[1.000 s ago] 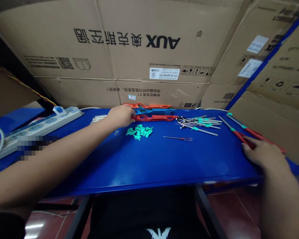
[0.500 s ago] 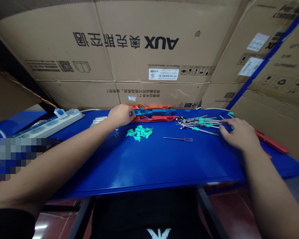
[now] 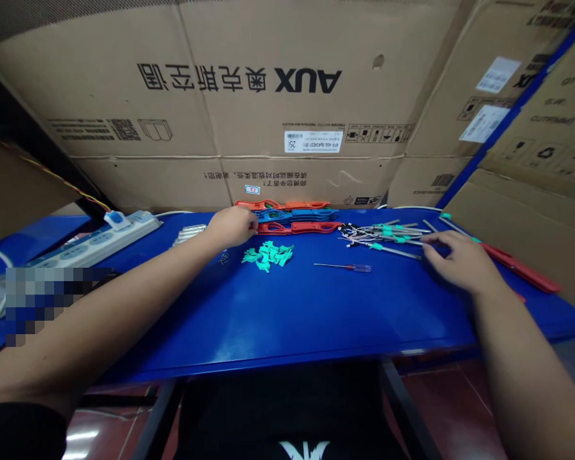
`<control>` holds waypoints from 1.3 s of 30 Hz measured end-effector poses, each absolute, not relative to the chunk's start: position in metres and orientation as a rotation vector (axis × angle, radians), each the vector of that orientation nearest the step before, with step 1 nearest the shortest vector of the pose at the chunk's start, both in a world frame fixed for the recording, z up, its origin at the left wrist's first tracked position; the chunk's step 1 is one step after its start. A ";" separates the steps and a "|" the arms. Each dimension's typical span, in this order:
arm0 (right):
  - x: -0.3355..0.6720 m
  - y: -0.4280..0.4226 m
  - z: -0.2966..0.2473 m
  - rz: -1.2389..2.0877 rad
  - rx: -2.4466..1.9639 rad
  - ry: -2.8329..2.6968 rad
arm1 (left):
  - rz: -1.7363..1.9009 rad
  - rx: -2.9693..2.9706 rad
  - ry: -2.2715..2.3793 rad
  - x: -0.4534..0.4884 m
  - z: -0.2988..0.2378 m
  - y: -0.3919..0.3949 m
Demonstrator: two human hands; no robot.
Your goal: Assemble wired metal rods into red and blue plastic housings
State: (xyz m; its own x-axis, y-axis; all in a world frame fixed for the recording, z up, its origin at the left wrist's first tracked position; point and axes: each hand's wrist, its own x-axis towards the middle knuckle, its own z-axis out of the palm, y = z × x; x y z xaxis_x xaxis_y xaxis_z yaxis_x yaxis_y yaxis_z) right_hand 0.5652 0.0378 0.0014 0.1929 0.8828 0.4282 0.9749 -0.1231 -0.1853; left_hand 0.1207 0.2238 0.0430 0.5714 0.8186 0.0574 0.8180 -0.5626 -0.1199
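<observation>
My left hand point(image 3: 232, 227) is closed at the back of the table, its fingertips pinched on the left end of a red plastic handle shell point(image 3: 275, 229). Blue plastic shells point(image 3: 311, 216) and orange-red ones point(image 3: 306, 205) lie in rows just behind. On the right, my right hand point(image 3: 460, 259) has its thumb and forefinger closed around the end of a metal rod point(image 3: 414, 243) in a pile. These rods carry green sleeves point(image 3: 400, 241) and thin white wires point(image 3: 359, 236). Small green plastic pieces point(image 3: 268, 254) are heaped near my left hand.
A screwdriver point(image 3: 347, 267) lies mid-table. Silver cylinders point(image 3: 191, 233) and small dark screws point(image 3: 224, 257) are beside my left hand. A white power strip point(image 3: 96, 243) is at the left; a longer red handle point(image 3: 522, 267) lies at the right. Cardboard point(image 3: 249, 140) walls the back.
My left hand has shifted slightly downward, from the upper rows toward the red shell, uncovering the orange-red shell's left end. My right hand stays at the rods with little movement.
</observation>
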 end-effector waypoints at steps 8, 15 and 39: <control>0.563 0.035 0.002 -0.239 -2.046 -1.717 | -0.011 -2.670 -1.402 0.121 0.042 0.223; 0.561 0.034 0.004 -0.212 -2.028 -1.723 | -0.013 -2.664 -1.407 0.121 0.043 0.227; 0.558 0.033 0.005 -0.174 -1.959 -1.758 | -0.101 -2.703 -1.273 0.115 0.040 0.247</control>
